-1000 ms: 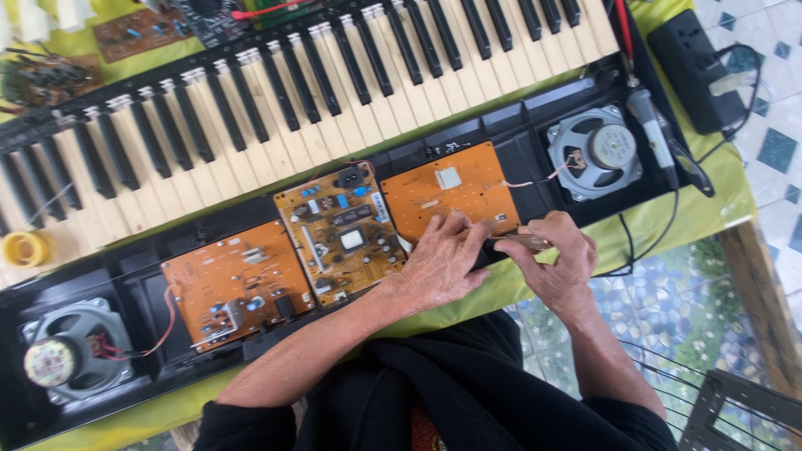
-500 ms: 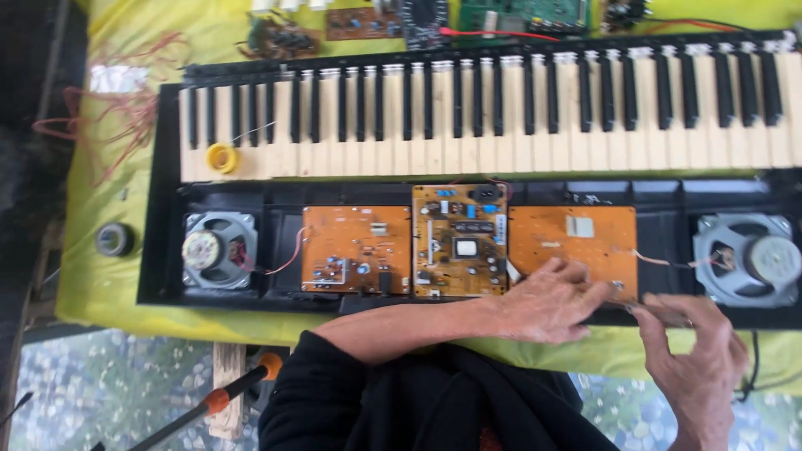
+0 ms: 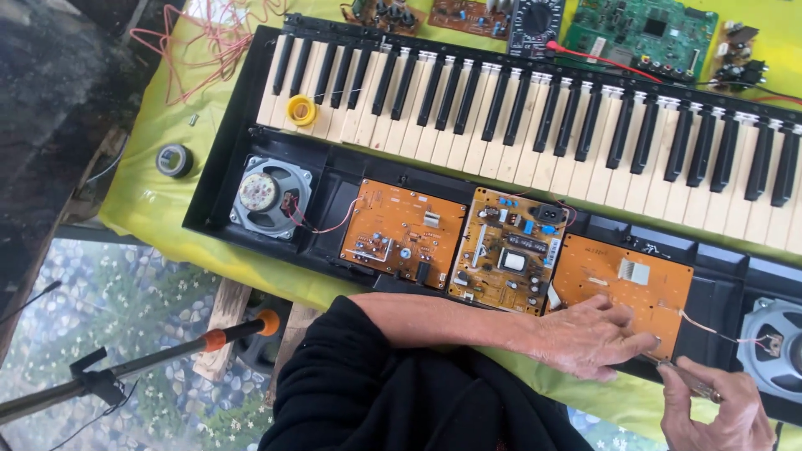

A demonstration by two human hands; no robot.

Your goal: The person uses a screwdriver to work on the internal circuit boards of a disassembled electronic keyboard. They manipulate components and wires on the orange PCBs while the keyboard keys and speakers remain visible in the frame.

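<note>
head view | looks steeply down | close over keyboard (image 3: pixel 535 134) | single view

I saw a yellow tape roll (image 3: pixel 302 109) lying on the keys, a black tape roll (image 3: pixel 174 159) on the yellow-green cloth (image 3: pixel 159 125), tangled red wire (image 3: pixel 205 38) nearby, and a green circuit board (image 3: pixel 643 35) behind the keyboard.

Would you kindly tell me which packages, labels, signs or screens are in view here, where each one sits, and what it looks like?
No packages, signs or lit screens show.
White label: small pale rectangle on the right orange circuit board, just above the left hand.
White label: small pale rectangle on the left orange circuit board.
Meter: dark body with round dial, top edge, display out of view.
</note>
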